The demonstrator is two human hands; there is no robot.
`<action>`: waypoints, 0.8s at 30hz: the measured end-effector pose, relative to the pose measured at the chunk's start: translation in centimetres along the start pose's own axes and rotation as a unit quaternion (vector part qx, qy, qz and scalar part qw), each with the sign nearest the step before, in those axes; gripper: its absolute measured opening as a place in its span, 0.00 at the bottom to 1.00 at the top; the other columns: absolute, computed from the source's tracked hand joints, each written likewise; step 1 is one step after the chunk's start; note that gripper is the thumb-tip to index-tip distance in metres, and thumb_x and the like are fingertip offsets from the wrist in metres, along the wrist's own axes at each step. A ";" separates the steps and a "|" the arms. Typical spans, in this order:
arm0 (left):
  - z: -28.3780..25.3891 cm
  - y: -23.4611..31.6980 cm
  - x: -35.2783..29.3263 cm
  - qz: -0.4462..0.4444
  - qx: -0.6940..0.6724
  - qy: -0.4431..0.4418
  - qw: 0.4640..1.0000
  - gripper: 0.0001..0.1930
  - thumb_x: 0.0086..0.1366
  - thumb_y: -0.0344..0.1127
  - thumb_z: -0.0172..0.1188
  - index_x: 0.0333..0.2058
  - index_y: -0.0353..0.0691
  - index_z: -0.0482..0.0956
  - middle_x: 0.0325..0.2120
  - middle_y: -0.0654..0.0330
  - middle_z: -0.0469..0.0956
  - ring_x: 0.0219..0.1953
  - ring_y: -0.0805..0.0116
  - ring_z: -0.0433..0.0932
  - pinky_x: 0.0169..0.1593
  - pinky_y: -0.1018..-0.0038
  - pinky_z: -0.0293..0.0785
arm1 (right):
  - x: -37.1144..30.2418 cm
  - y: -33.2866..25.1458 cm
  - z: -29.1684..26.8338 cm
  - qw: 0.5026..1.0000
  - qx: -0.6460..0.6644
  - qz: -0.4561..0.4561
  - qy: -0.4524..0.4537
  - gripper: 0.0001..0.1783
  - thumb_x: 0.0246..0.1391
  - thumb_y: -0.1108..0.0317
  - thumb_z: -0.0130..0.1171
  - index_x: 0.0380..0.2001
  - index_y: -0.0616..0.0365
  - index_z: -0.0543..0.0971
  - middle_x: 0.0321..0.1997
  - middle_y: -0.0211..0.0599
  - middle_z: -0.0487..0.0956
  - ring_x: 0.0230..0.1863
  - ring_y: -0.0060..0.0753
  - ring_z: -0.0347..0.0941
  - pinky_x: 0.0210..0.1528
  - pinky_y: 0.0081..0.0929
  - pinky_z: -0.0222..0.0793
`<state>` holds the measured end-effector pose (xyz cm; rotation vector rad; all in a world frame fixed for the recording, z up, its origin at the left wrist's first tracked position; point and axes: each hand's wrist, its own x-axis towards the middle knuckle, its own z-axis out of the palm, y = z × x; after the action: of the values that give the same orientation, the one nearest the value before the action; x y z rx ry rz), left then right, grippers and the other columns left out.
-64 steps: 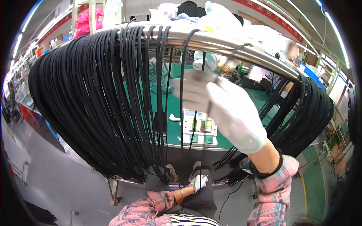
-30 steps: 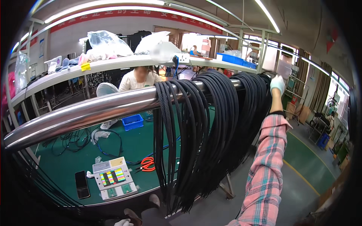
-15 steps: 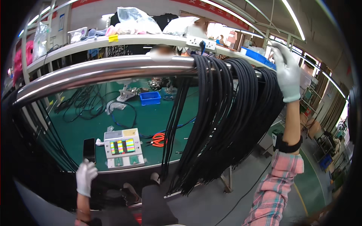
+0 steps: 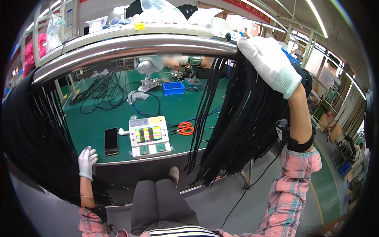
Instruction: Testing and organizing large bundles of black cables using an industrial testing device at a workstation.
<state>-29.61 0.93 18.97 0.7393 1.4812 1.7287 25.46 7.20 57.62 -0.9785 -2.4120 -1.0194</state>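
Note:
Many black cords (image 4: 241,130) hang in a thick bundle over a shiny metal rail (image 4: 138,45) at the right. My right hand (image 4: 270,65), in a white glove, lies over the top of this bundle at the rail, its fingers wrapped over the cords and partly hidden. At the left hangs another mass of black cords (image 4: 35,138). My left hand (image 4: 87,161), also gloved, is beside these cords, close to the table's front edge. Its fingers are apart and it holds nothing. A black phone (image 4: 111,141) lies just right of it.
On the green table (image 4: 118,104) stand a white device with a coloured screen (image 4: 149,136) and a blue tray (image 4: 173,88). Orange-handled pliers (image 4: 184,128), a tangle of cables (image 4: 98,93) and a white fan (image 4: 148,73) are there too. A shelf (image 4: 118,34) runs behind the rail.
My right hand has come from the right of the cord bundle onto its top at the rail. My left hand is now closer to the left cords. The view has tilted down.

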 end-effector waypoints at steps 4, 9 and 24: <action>2.7 -2.8 -1.0 0.000 -0.011 -0.080 0.997 0.14 0.68 0.35 0.51 0.50 0.34 0.73 0.36 0.58 0.78 0.30 0.77 0.76 0.32 0.82 0.73 | 1.0 -5.0 0.3 0.989 -0.040 0.070 0.125 0.26 0.56 0.45 0.53 0.44 0.58 0.75 0.38 0.54 0.76 0.37 0.51 0.74 0.44 0.38 0.68; 14.0 -2.1 -9.8 0.067 0.064 -0.245 0.965 0.16 0.66 0.33 0.53 0.49 0.30 0.73 0.37 0.55 0.80 0.39 0.69 0.79 0.43 0.77 0.75 | 2.5 -7.8 -0.9 0.978 0.148 0.143 0.037 0.19 0.56 0.65 0.53 0.50 0.62 0.72 0.38 0.47 0.77 0.40 0.44 0.74 0.45 0.32 0.68; 23.8 0.5 -13.6 0.247 0.072 -0.263 0.930 0.29 0.67 0.33 0.51 0.64 0.34 0.56 0.61 0.49 0.64 0.63 0.56 0.64 0.64 0.68 0.57 | 6.8 -18.4 -2.0 0.830 0.432 0.086 0.341 0.12 0.49 0.78 0.56 0.38 0.70 0.78 0.32 0.48 0.80 0.37 0.37 0.79 0.42 0.25 0.73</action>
<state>-2.73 3.13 23.98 1.6229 1.1028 1.5851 7.73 -0.37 53.63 -0.3733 -1.7818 -0.0774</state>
